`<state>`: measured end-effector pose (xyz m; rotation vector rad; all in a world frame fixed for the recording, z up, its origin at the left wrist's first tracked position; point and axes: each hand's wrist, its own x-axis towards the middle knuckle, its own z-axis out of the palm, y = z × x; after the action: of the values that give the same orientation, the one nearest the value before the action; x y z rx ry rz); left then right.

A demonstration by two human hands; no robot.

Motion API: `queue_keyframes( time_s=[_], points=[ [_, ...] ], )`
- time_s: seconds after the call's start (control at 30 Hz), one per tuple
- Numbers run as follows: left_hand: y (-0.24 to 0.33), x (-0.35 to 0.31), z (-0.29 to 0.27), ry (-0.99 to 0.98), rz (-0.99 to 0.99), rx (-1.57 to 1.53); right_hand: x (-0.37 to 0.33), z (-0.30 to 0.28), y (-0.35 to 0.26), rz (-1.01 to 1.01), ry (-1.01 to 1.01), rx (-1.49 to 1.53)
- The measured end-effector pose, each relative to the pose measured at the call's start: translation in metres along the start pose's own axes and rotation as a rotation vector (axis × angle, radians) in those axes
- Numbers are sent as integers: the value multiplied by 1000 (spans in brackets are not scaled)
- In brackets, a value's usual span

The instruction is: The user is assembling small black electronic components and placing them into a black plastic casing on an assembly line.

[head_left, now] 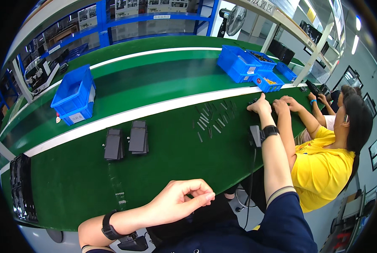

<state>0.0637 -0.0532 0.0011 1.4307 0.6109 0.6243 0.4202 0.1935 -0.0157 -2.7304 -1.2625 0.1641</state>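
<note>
My left hand (183,197) hovers over the near edge of the green table, its fingers curled in and the thumb near the index finger; nothing shows in it. My right hand (260,105) reaches far forward, fingers bent down at some small black parts (252,101); whether it grips one is hidden. Left of that hand, several thin strips (209,118), some pale and some dark, lie scattered on the table. Two stacks of flat dark grey rectangular pieces, a left stack (113,144) and a right stack (138,138), lie farther left.
A blue bin (74,96) stands at left beyond the white rail (154,109). More blue bins (237,63) stand at far right, one with small yellowish parts (267,80). Black glossy packs (21,187) lie at the left end. A co-worker in yellow (323,168) works close on my right.
</note>
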Motion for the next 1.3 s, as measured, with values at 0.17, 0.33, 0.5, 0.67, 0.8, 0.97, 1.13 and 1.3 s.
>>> queue_keyframes(
  time_s=[0.17, 0.33, 0.5, 0.67, 0.8, 0.97, 1.13, 1.3],
  points=[
    [1, -3, 3, 16, 47, -8, -73, 4, 21, -246, 26, -23],
    [16, -3, 6, -71, -19, 9, -175, 9, 42, -592, 75, 125],
    [18, -11, 8, -105, -34, 54, -249, 18, -3, -805, 6, 159],
    [16, -17, 15, -97, 49, 34, -280, 22, -63, -886, -65, 64],
    [23, -18, 13, -126, -8, 63, -273, 28, -111, -871, -105, -14],
    [25, -19, 5, -65, 109, 62, -266, 23, -118, -902, -100, 9],
    [26, -18, -7, -3, 77, 69, -163, -3, -91, -763, 25, 582],
    [22, -10, -4, -19, 108, 99, -43, 28, -39, -489, 314, 13]
  ],
)
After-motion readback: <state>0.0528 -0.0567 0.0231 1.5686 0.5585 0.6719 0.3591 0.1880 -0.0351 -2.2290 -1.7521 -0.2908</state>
